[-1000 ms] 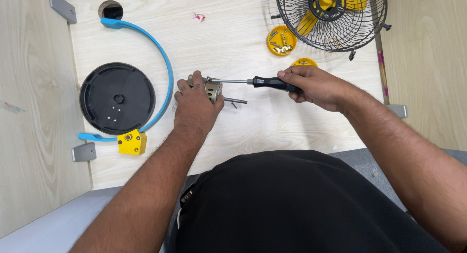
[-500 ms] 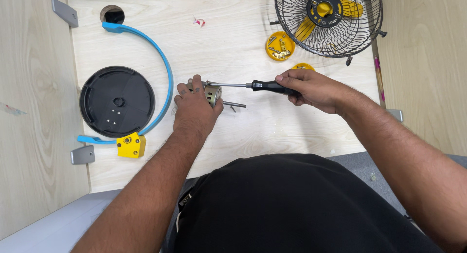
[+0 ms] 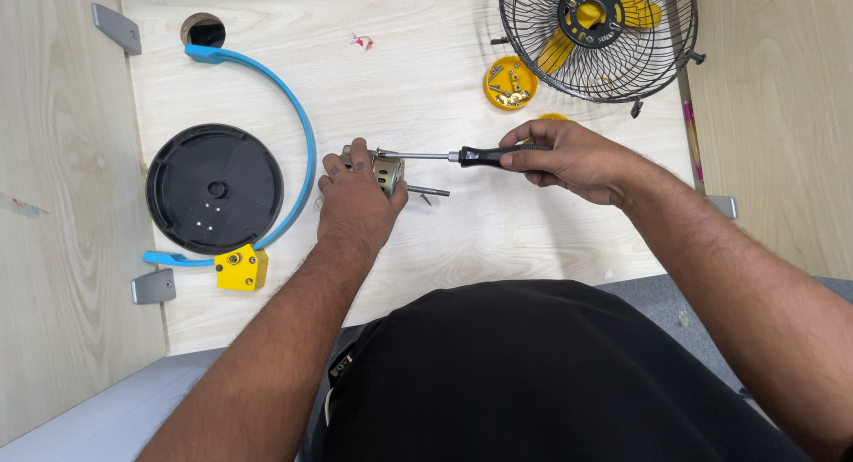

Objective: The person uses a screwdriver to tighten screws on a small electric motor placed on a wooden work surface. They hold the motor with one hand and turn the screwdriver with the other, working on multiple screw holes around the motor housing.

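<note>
- Head view: left hand (image 3: 357,204) sat mid-frame on the table (image 3: 444,71), fingers wrapped round a small metal motor (image 3: 387,172).
- Right hand (image 3: 569,160), fingers curled tight on the screwdriver (image 3: 462,155), tip at the motor.
- Left of frame: black round base (image 3: 214,188), blue arc (image 3: 298,124).
- Upper right: fan cage (image 3: 597,37), yellow cap of screws (image 3: 510,82).

**Bright, even light, sharp frame**

Soft overhead light floods the pale worktop (image 3: 533,240). Shadows are short and faint, closest under the left hand (image 3: 357,204) and the fan cage (image 3: 597,37). No glare; focus holds edge to edge.
</note>
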